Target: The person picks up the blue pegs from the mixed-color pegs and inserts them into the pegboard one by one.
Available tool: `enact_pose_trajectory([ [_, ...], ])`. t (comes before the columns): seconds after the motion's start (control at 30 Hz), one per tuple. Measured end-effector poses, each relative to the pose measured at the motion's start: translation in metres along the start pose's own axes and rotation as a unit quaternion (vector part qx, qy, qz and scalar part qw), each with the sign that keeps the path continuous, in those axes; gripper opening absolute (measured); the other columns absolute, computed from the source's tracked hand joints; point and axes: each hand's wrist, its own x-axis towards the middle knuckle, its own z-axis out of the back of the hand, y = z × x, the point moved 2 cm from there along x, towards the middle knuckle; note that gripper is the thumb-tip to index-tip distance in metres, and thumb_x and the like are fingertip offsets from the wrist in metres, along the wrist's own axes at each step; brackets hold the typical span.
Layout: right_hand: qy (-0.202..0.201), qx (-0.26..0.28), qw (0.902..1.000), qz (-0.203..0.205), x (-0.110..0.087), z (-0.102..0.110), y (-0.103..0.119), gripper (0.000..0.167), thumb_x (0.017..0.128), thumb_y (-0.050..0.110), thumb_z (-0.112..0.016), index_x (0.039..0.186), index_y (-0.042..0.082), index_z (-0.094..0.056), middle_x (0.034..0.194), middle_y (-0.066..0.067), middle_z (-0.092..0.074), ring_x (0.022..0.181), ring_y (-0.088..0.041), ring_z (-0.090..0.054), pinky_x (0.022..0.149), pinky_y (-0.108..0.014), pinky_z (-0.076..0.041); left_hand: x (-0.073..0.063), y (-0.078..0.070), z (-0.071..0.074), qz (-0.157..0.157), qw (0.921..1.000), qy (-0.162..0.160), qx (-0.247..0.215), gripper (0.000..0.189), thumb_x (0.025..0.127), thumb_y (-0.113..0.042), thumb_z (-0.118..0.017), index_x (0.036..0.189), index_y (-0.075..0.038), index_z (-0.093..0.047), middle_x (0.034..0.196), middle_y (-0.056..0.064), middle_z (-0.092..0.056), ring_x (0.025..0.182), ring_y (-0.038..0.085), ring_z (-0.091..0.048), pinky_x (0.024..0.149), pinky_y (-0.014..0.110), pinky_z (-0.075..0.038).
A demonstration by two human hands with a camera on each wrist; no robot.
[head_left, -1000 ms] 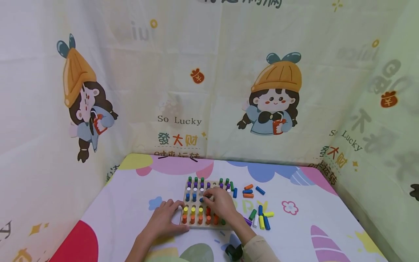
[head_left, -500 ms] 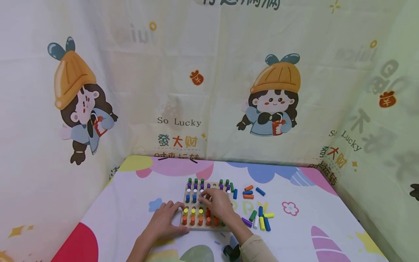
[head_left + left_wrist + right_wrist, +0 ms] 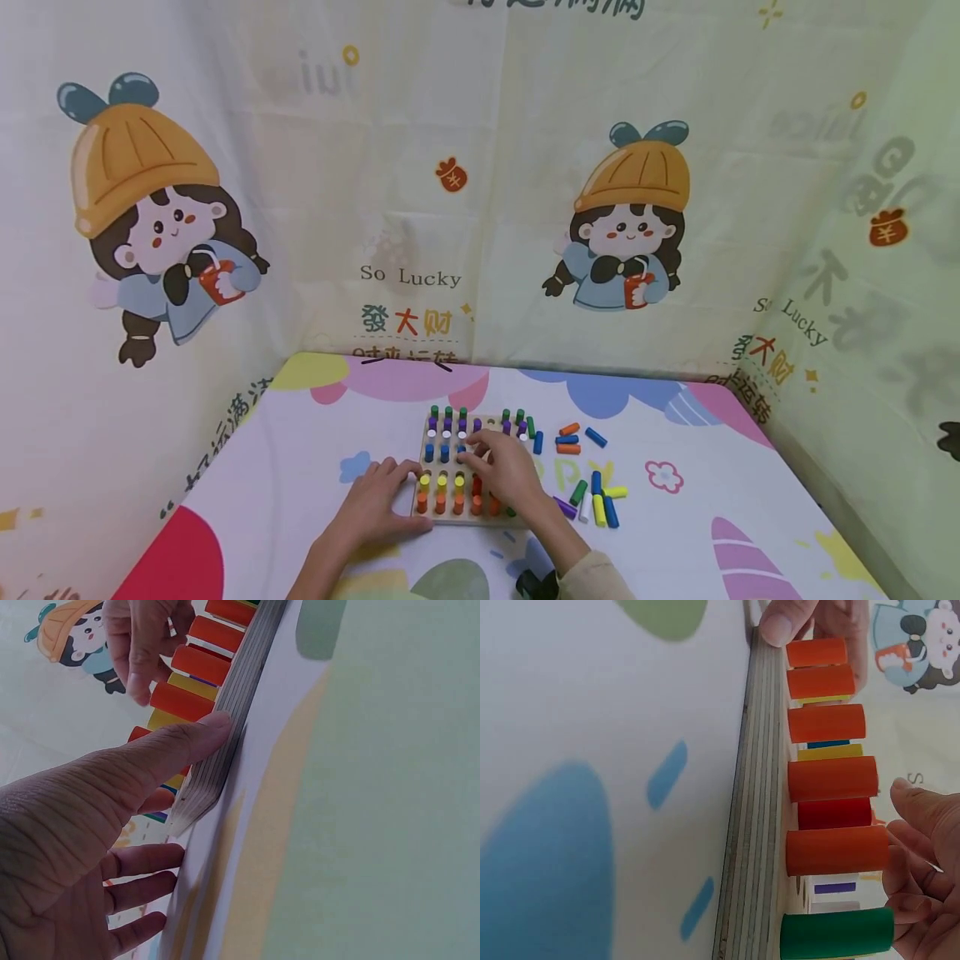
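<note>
A wooden pegboard (image 3: 480, 522) lies on the table with rows of coloured pegs standing in it. My left hand (image 3: 375, 502) holds its near left corner, the thumb (image 3: 202, 735) pressed on the front edge. Over the middle of the board is my right hand (image 3: 508, 468), its thumb and forefinger slightly apart beside a blue peg (image 3: 461, 451). That peg stands third in the blue row, right of two others. Orange pegs (image 3: 832, 778) fill much of the front row, with a green peg (image 3: 836, 934) further right. My right hand hides part of the board.
Loose pegs lie right of the board: orange and blue ones around an orange peg (image 3: 568, 448), and a nearer group with a yellow peg (image 3: 599, 510) and a purple peg (image 3: 565, 507). A black object (image 3: 534, 585) is by my right sleeve. Printed cloth (image 3: 517, 217) hangs behind.
The third blue peg, earlier at my right fingertips, now stands in the row. My right thumb and forefinger have moved apart around it. The left hand stays at the corner.
</note>
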Motion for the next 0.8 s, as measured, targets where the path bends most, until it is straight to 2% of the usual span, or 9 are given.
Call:
enact_pose_trajectory([
  [0.3, -0.023, 0.031, 0.9993, 0.001, -0.011, 0.011, 0.001, 0.026, 0.097, 0.032, -0.072, 0.115, 0.013, -0.072, 0.089, 0.005, -0.066, 0.070, -0.008, -0.053, 0.057, -0.022, -0.047, 0.001, 0.000, 0.001, 0.002, 1.0000, 0.002, -0.001, 0.076, 0.066, -0.064, -0.088, 0.126, -0.025, -0.063, 0.105, -0.001, -0.055, 0.096, 0.021, -0.047, 0.087, 0.051, -0.046],
  [0.6, -0.067, 0.025, 0.9973, 0.015, -0.019, 0.022, -0.007, 0.024, 0.097, 0.034, -0.071, 0.110, 0.013, -0.073, 0.087, 0.005, -0.066, 0.067, -0.007, -0.050, 0.056, -0.023, -0.044, 0.000, -0.002, 0.000, 0.002, 1.0000, -0.001, -0.002, 0.076, 0.066, -0.062, -0.088, 0.126, -0.024, -0.064, 0.106, -0.001, -0.056, 0.098, 0.021, -0.048, 0.089, 0.052, -0.045],
  [0.8, -0.099, 0.020, 0.9949, -0.008, -0.021, 0.028, -0.018, 0.023, 0.096, 0.034, -0.073, 0.108, 0.014, -0.073, 0.086, 0.005, -0.066, 0.067, -0.009, -0.050, 0.055, -0.023, -0.043, -0.001, -0.002, -0.001, 0.004, 1.0000, -0.003, -0.003, 0.075, 0.066, -0.062, -0.088, 0.126, -0.025, -0.063, 0.107, -0.001, -0.056, 0.099, 0.021, -0.048, 0.090, 0.053, -0.045],
])
